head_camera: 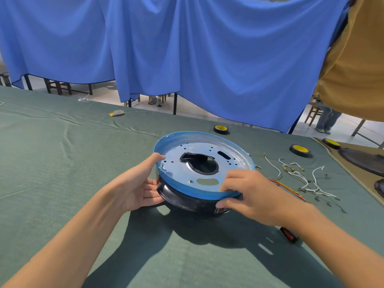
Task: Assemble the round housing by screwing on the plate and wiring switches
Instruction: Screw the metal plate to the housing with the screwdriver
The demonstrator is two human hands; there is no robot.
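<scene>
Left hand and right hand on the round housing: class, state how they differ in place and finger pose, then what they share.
The left hand holds the round housing at its left side; the right hand holds its near right edge. The left hand's thumb lies on the blue rim, fingers fairly straight against the black side; the right hand's fingers curl over the rim onto the plate, thumb below. Both clasp the housing.

Bright daylight from the far side, hard shadows under round housing (184,200) on green cloth (62,163), wide-angle bowing at edges, right hand (245,192) slightly soft.
</scene>
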